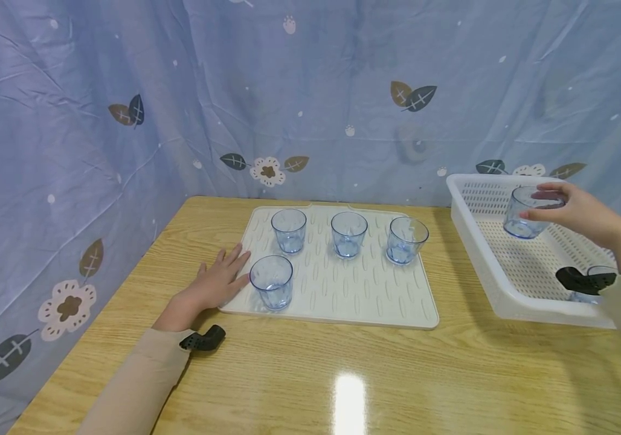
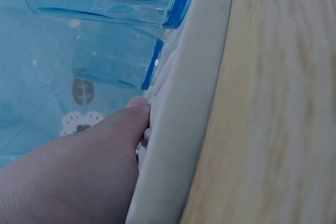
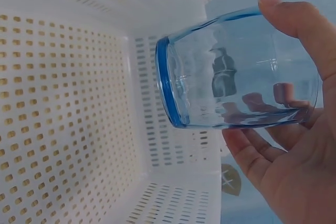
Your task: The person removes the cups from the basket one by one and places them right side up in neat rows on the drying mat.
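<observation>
My right hand (image 1: 588, 214) grips a clear blue-tinted drinking glass (image 1: 525, 220) upright over the white plastic basket (image 1: 476, 254). In the right wrist view, thumb and fingers wrap the glass (image 3: 220, 72) near its rim, with its thick blue base towards the basket. My left hand (image 1: 218, 281) lies with fingers spread on the left edge of a cream ridged drying mat (image 1: 337, 296), close to the front glass (image 1: 271, 284). Behind it, a row of three matching glasses stands upright on the mat: left (image 1: 290, 232), middle (image 1: 348, 235) and right (image 1: 405, 241).
Another glass (image 1: 588, 296) sits in the basket's near right corner, partly hidden by the right wrist's black camera mount (image 1: 585, 281). The wooden table (image 1: 267, 374) runs in front of mat and basket. A blue patterned curtain (image 1: 337, 90) hangs behind and at left.
</observation>
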Demonstrator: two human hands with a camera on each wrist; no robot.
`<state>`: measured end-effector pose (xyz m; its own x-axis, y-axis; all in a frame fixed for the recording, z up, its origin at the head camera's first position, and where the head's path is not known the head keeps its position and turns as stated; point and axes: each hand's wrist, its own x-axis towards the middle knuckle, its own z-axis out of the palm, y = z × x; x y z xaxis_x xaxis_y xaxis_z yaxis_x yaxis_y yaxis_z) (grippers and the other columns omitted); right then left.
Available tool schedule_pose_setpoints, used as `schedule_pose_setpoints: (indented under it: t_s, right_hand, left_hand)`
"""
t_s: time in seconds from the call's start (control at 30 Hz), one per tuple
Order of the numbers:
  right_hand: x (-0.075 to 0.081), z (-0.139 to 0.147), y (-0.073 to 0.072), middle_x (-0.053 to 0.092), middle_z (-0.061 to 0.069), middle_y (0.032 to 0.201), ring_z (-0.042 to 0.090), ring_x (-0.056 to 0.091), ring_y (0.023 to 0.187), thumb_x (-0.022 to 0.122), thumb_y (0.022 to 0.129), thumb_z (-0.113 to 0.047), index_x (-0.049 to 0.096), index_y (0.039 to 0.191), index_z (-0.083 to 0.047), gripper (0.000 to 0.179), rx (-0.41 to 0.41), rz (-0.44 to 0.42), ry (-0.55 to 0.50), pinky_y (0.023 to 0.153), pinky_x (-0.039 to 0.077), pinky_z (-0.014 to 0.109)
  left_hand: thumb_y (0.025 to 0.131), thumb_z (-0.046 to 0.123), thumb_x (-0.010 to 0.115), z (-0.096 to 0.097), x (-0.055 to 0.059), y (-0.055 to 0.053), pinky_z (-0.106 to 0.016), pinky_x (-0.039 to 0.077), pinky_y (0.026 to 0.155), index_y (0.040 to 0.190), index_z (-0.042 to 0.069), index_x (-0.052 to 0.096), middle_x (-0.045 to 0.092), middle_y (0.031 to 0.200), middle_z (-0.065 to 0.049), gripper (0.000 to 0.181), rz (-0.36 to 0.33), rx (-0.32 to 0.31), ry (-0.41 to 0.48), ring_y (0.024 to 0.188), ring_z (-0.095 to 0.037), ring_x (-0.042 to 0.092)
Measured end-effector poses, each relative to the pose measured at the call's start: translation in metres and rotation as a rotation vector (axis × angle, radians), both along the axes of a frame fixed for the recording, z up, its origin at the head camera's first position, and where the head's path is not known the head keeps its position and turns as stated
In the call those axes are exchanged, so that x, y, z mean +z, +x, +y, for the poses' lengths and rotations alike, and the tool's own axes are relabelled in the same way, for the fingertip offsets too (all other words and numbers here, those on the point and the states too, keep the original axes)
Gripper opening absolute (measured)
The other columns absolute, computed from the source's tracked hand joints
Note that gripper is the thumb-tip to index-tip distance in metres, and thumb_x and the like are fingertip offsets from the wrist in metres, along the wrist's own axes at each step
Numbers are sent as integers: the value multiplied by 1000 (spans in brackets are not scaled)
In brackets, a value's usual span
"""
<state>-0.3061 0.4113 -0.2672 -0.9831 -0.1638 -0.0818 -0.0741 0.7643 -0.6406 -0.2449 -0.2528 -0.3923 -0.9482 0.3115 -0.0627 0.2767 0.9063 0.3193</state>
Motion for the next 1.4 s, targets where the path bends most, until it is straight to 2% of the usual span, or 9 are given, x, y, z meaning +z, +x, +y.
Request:
schedule_pose_setpoints:
  t_s: [0.07,0.13,0.23,0.33,0.37,0.57,0.83,1.17,1.4]
  right_hand:
    - [0,-1,1,15,44,156,63,23,135,63,104,-33,-8,159,9,98,7,11,-19,102,25,78]
    - [0,-2,2,19,42,156,43,41,130,62,105,-33,-7,160,8,97,9,27,-16,101,29,75]
    - [-1,-2,3,23,40,155,0,46,110,62,105,-33,-5,160,7,95,11,48,2,98,48,43]
    - [-1,-4,5,26,36,154,-18,33,97,63,105,-32,-2,161,7,95,12,66,11,76,44,12]
    - [-2,-4,6,27,35,154,-17,34,98,63,105,-32,-2,161,7,94,14,72,9,69,38,7]
    - [-1,-11,10,37,10,143,-4,36,109,65,104,-27,4,162,4,90,16,121,-27,70,37,8]
    - [-5,-18,14,39,-23,128,-8,38,106,68,102,-21,10,163,2,87,3,201,-123,75,37,5]
    - [-4,-22,21,38,-25,129,1,41,127,62,105,-17,19,166,-19,74,-1,259,-209,79,38,4]
    - [-3,-27,24,42,-20,129,-14,50,108,62,103,-4,33,158,-28,67,14,296,-330,80,43,3]
  left_hand:
    - [111,40,42,0,0,0,-82,3,107,163,7,26,10,170,-19,64,0,1,-1,152,-51,3]
    - [111,40,42,0,0,0,-82,3,107,163,6,26,10,170,-19,64,3,1,0,152,-51,3]
    - [111,41,42,-1,0,-1,-82,2,107,163,7,26,9,170,-19,65,-3,-1,1,152,-51,2]
    - [111,43,41,-1,0,-1,-82,2,107,163,6,26,9,170,-19,65,-6,-6,-1,152,-51,2]
    - [111,43,41,-1,-1,-2,-82,1,107,164,7,25,9,170,-19,66,-9,-6,-1,152,-51,1]
    - [111,41,42,0,-1,-1,-82,2,107,164,7,25,9,170,-19,65,-4,-2,-3,152,-51,2]
    - [111,41,42,-1,0,-1,-82,3,107,163,6,26,10,170,-19,65,3,-1,-2,152,-52,3]
    - [111,42,41,0,1,-2,-83,4,106,163,5,27,11,169,-20,65,9,-5,-6,151,-53,3]
    - [111,40,42,0,-1,-1,-83,3,106,163,6,27,11,169,-20,64,10,0,-9,151,-53,4]
